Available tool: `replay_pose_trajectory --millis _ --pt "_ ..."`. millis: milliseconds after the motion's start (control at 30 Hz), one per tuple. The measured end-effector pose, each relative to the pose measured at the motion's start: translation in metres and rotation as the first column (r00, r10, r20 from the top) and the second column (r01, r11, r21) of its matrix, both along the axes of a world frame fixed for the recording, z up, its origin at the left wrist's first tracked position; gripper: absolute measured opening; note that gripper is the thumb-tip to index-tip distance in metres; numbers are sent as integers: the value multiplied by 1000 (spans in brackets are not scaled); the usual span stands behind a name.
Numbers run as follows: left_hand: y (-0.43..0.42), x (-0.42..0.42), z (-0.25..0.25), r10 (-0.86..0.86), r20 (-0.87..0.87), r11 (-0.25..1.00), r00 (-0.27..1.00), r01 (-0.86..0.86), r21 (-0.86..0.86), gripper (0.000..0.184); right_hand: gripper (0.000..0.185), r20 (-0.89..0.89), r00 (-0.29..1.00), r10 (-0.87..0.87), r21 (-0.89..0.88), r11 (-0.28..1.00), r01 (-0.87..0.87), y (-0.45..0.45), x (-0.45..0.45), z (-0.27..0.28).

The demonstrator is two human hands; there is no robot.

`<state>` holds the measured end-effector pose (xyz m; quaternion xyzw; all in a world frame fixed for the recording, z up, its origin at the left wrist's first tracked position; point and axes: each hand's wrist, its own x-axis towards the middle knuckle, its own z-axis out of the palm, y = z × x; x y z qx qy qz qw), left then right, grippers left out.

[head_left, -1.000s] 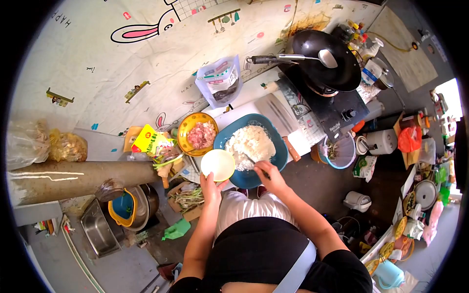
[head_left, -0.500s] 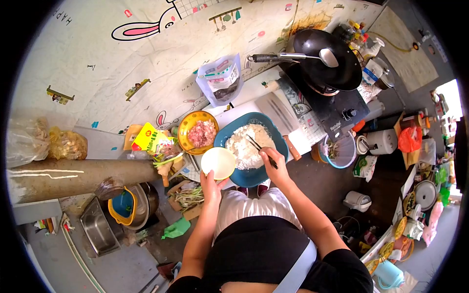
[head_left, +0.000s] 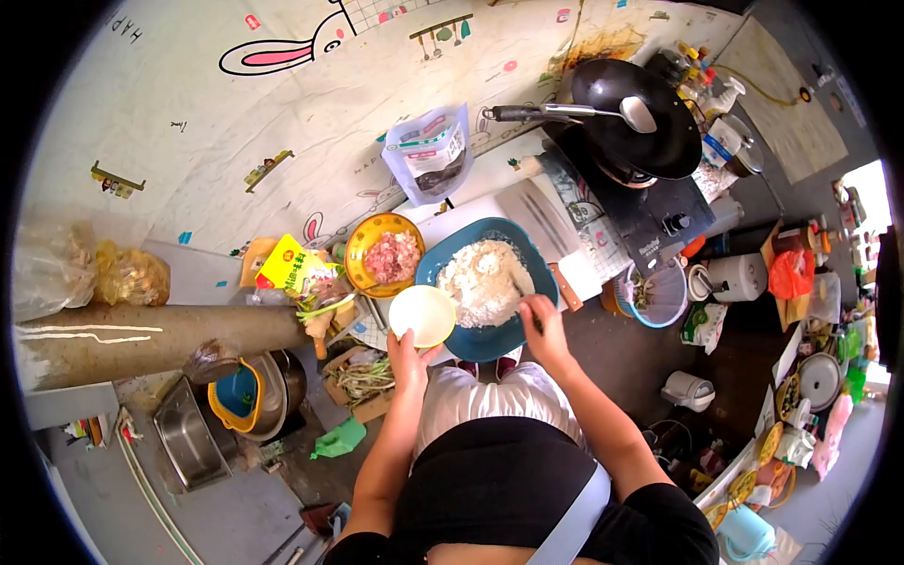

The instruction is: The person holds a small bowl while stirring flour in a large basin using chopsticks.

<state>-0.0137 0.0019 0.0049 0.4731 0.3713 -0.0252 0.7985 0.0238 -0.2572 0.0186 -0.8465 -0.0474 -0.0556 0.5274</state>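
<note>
My left hand is closed on the near edge of a small pale bowl, tilted beside the left rim of a blue basin. A heap of white flour fills much of the basin. My right hand, over the basin's right side, grips dark chopsticks whose lower ends reach down toward the flour and look blurred. Left of the basin sits a yellow-orange bowl with minced meat in it.
Behind the basin lies a cleaver with a wooden handle. A wok with a ladle rests on the stove at the back right. A seasoning packet and a standing pouch are nearby. A metal sink is at lower left.
My right hand has shifted slightly right and toward my body, bringing the chopsticks to the right side of the flour. My left hand keeps the small bowl in nearly the same place.
</note>
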Motion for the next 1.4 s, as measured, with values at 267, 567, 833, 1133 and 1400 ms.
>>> replay_pose_trajectory --millis 267,567,833,1133,1400 --pt "-3 2 -1 -3 -1 1000 1000 3 1 47 14 -78 966 246 153 961 -232 30 -16 -1" --pt "-3 5 4 2 0 1000 1000 -2 20 48 12 -46 997 57 -37 998 -58 -6 -4 -4" --pt "-18 15 11 -66 -11 995 998 66 71 51 14 -68 966 251 86 966 -245 20 -24 -6" --pt "-45 32 9 -96 -32 976 995 100 193 67 15 -63 997 -40 40 998 42 -18 -5 5" --pt "-55 48 -31 -241 126 907 962 178 382 73 16 -50 993 -105 47 993 107 -29 -8 15"
